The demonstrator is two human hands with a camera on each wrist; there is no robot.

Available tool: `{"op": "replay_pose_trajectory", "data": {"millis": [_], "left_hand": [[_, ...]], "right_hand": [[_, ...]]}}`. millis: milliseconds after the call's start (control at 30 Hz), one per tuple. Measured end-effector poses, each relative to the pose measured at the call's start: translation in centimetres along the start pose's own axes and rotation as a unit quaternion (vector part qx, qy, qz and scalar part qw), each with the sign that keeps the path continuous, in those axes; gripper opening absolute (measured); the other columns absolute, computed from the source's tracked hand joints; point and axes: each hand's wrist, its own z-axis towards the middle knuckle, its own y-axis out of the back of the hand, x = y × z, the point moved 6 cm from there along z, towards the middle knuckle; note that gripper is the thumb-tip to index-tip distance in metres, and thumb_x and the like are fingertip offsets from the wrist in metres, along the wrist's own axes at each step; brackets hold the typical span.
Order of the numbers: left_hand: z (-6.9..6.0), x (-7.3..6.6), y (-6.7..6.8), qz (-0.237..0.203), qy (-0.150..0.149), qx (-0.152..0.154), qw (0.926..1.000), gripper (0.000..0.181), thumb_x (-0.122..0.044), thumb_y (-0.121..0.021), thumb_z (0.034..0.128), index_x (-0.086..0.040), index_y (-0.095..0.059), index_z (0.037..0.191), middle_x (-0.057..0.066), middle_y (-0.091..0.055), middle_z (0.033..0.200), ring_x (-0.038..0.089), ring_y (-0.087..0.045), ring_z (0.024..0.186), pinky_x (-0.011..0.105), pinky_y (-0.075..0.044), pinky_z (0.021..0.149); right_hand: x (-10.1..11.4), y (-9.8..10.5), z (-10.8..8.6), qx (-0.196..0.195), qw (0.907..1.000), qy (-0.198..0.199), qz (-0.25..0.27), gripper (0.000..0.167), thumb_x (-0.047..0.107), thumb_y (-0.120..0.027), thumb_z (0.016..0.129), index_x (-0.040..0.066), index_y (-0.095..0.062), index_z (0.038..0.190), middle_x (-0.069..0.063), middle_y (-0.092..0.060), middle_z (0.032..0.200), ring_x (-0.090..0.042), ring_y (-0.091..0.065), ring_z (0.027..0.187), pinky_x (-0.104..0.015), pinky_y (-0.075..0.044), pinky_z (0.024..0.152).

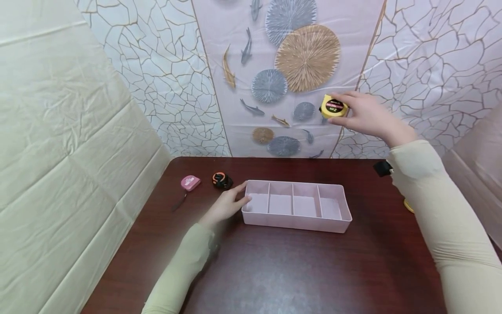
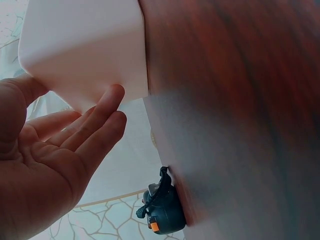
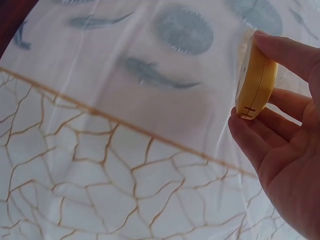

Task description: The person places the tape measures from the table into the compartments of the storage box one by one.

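A yellow tape measure (image 1: 334, 107) with a black and pink label is raised above the table's back edge. My right hand (image 1: 366, 114) pinches it between thumb and fingers; the right wrist view shows its yellow edge (image 3: 259, 82) between them. On the table sits a pale pink divided box (image 1: 296, 222) with a row of compartments. My left hand (image 1: 224, 206) holds its left end, thumb at the rim and fingers (image 2: 107, 102) against the outer wall. Beyond that hand lies a black and orange tape measure (image 1: 222, 180), apart from it.
A pink tape measure (image 1: 190, 182) with a dark strap lies at the table's far left. Part of a yellow object (image 1: 408, 206) shows beside the right sleeve, mostly hidden. The dark red table (image 1: 290, 266) meets a patterned cloth wall (image 1: 184, 109) at the back.
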Motion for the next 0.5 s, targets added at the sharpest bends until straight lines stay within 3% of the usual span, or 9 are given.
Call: {"op": "replay_pose_trajectory", "data": {"millis": [233,500], "left_hand": [[-0.1,-0.2,0.0,-0.004,-0.005,-0.001,1.0,0.064,-0.029,-0.064,0.1007,-0.012,-0.038,0.156,0.014,-0.052,0.148,0.027,-0.054,0.131,0.045,-0.041,0.109],[0.1,0.0,0.0,-0.004,-0.013,-0.009,0.9999,0.062,-0.027,-0.065,0.1003,-0.009,-0.041,0.155,0.014,-0.053,0.146,0.027,-0.056,0.129,0.046,-0.042,0.108]], "right_hand": [[2.3,-0.2,1.4,0.009,0.9998,0.012,0.011,0.073,0.031,-0.072,0.094,-0.001,-0.04,0.152,-0.031,-0.042,0.148,-0.05,-0.041,0.135,-0.061,-0.031,0.111],[4.9,-0.2,3.1,0.005,0.9991,0.033,0.026,0.073,0.03,-0.073,0.094,0.001,-0.041,0.152,-0.029,-0.049,0.143,-0.046,-0.047,0.129,-0.059,-0.034,0.108]]}}
